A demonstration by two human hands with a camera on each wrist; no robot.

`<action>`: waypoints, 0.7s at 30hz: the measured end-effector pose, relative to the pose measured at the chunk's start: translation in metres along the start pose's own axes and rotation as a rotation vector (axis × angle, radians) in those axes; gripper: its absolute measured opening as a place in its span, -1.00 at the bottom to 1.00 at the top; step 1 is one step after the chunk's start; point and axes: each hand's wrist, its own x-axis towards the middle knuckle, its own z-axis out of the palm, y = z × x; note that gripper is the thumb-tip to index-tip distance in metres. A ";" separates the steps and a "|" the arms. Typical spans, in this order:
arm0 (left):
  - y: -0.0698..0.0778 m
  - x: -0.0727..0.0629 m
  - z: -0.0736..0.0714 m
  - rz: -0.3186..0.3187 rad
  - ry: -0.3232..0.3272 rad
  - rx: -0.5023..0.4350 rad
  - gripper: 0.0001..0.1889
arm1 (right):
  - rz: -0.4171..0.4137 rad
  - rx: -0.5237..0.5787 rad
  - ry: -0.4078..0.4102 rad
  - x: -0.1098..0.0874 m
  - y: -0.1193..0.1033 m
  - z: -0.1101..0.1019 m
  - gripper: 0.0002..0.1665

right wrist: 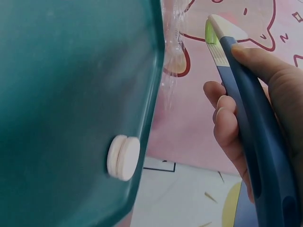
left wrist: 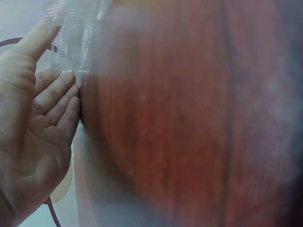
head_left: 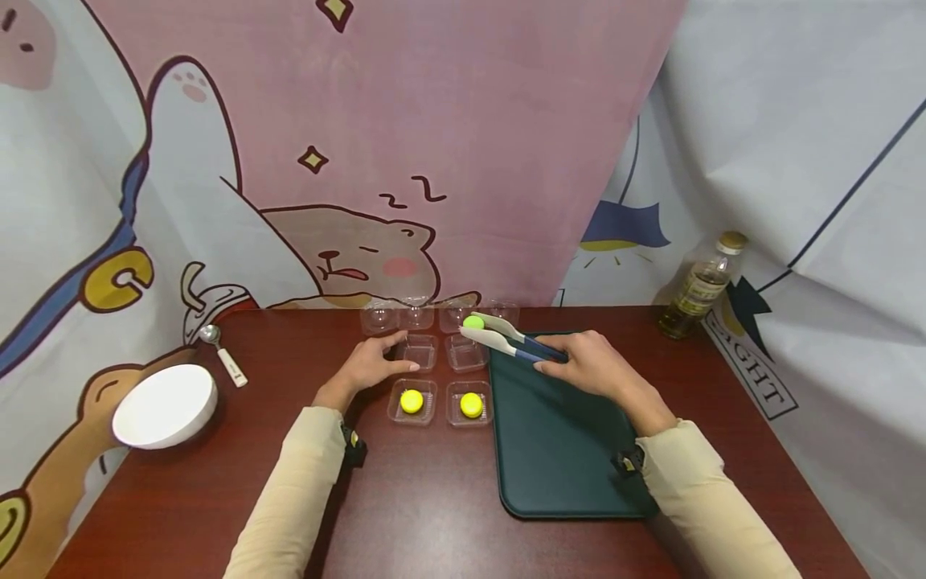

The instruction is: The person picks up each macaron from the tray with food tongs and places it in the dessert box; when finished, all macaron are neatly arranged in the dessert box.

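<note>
- A person's right hand (head_left: 592, 366) grips a pair of navy-handled tongs (right wrist: 251, 113), thumb pressed along one arm and fingers wrapped beneath the other
- Between the pale tips of the tongs sits a green macaron (head_left: 473, 322), raised off the table (head_left: 405, 498) and seen from the head camera near the far edge of a clear container (head_left: 466, 354)
- The left hand (head_left: 369, 363), thumb spread from largely extended fingers, touches the neighboring clear box (head_left: 419, 352); whether it bears any of its weight, one cannot tell
- Closer to the person, a yellow macaron (head_left: 411, 401) rests in the left front cup (head_left: 427, 418) and a second yellow one (head_left: 471, 404) in the right front cup (head_left: 454, 416)
- A dark green tray (head_left: 564, 450) lies beneath the right arm, a white macaron (right wrist: 123, 158) on it near its edge
- At left stand a white bowl (head_left: 166, 406) and a scoop (head_left: 230, 366); at far right, a bottle (head_left: 698, 297) stands near the printed backdrop (head_left: 506, 121)
</note>
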 end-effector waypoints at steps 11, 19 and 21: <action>0.001 -0.001 -0.001 0.009 0.005 0.008 -0.10 | -0.024 0.016 -0.028 0.021 -0.014 0.010 -0.42; 0.001 -0.001 0.000 0.021 0.009 -0.027 -0.11 | -0.034 0.016 -0.080 0.030 -0.021 0.026 -0.39; 0.001 -0.001 0.001 0.023 0.011 -0.029 -0.11 | -0.043 0.013 -0.086 0.033 -0.023 0.030 -0.40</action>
